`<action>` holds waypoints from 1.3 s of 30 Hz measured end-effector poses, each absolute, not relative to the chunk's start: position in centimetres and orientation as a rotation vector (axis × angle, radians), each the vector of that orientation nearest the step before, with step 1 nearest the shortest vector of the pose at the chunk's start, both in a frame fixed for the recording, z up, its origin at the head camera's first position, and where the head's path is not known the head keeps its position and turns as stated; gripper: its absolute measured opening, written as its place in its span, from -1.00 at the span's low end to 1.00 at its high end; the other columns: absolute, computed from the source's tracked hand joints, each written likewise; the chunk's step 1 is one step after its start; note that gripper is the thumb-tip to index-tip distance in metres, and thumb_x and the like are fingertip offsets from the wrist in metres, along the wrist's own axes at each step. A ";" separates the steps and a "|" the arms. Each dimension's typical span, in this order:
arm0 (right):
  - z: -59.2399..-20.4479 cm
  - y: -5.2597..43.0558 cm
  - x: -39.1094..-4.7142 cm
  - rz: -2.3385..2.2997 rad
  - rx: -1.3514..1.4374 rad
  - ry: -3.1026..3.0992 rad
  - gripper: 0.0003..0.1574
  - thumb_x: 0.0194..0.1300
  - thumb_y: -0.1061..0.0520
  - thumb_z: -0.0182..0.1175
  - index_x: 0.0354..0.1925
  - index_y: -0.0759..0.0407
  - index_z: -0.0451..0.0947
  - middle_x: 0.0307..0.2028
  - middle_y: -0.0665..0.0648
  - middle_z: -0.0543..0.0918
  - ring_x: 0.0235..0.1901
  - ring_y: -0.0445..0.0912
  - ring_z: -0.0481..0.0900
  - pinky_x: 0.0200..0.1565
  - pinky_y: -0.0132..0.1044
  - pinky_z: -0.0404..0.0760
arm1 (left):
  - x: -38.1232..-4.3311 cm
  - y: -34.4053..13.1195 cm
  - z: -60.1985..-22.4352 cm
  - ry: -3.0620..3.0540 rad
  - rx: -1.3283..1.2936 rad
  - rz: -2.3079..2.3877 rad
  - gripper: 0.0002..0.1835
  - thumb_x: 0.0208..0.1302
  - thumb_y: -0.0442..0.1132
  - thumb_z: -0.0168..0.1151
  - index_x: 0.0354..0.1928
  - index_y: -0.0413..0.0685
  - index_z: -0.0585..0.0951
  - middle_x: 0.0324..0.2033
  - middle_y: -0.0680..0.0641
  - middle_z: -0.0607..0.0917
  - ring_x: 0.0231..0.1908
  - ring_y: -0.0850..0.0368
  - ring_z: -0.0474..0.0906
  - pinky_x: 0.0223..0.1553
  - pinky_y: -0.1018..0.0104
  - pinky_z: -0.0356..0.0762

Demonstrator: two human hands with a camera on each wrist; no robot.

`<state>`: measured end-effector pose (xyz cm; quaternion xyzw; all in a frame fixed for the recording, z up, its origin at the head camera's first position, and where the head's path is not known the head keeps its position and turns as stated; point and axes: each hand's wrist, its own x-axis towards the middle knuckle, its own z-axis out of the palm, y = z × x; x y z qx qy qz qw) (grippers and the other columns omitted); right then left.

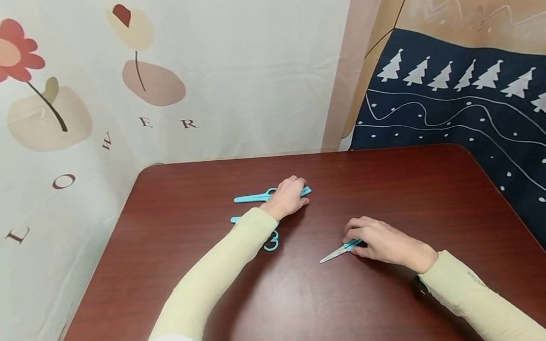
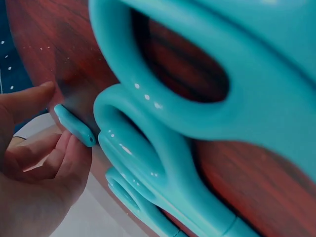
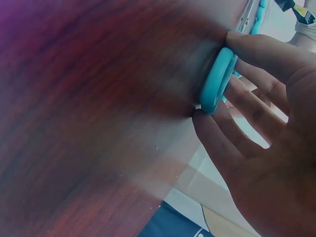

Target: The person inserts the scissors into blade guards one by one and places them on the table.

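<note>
My left hand [image 1: 285,197] reaches to the far middle of the table. Between its thumb and fingers is a small turquoise piece [image 2: 75,126], like a blade cover, seen nearly end-on in the left wrist view. Beside that hand lies a pair of scissors in a turquoise cover [image 1: 251,198]. My left forearm partly hides more turquoise scissors [image 1: 272,245]. Large handle loops [image 2: 133,143] overlap across the left wrist view. Nearer the right side, my right hand [image 1: 388,241] grips scissors by their turquoise handle [image 3: 217,81]; their bare metal blade [image 1: 333,254] points left, low over the table.
The dark reddish wooden table [image 1: 286,321] has rounded far corners. Behind it hang a pale cloth with flower prints [image 1: 246,86] and a navy cloth with white trees [image 1: 442,101]. A dark band [image 1: 420,285] shows at my right wrist.
</note>
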<state>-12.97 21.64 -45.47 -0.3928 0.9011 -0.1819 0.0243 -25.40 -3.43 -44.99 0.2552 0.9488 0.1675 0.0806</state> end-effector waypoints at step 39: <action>-44.4 21.5 -12.5 -0.773 -1.096 2.895 -0.75 0.16 0.21 0.48 -0.23 -0.07 0.66 -0.11 -0.12 0.56 -0.17 -0.24 0.48 -0.21 -0.36 0.62 | -20.2 -5.1 -42.7 2.844 1.101 0.691 -0.85 0.47 -0.37 0.22 0.01 -0.15 0.63 -0.08 -0.12 0.58 -0.08 0.00 0.51 0.02 0.20 0.49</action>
